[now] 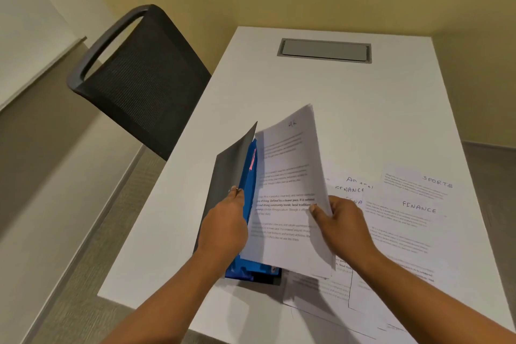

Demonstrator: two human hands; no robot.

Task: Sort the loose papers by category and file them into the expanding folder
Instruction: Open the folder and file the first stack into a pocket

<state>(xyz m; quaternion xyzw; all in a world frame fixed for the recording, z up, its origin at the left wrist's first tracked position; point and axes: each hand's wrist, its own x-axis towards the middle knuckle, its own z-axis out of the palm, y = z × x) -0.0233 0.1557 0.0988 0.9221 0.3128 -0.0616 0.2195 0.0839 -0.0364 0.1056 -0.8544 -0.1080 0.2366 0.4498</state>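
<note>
The expanding folder (233,173) stands on its lower edge on the white table (279,86), with a dark grey cover and blue pockets inside. My left hand (226,220) grips the grey cover and a blue divider, holding the folder apart. My right hand (339,220) pinches a thin stack of printed papers (287,190) by its right edge. The stack's lower end sits in the folder beside the blue pockets. Loose papers lie flat to the right, among them a sheet headed FINANCE (418,208) and a sheet headed SPORTS (435,181).
A black mesh chair (139,75) stands at the table's left side. A grey cable hatch (325,50) is set into the far end of the table. More loose sheets (335,288) overlap near the front right edge, under my right forearm.
</note>
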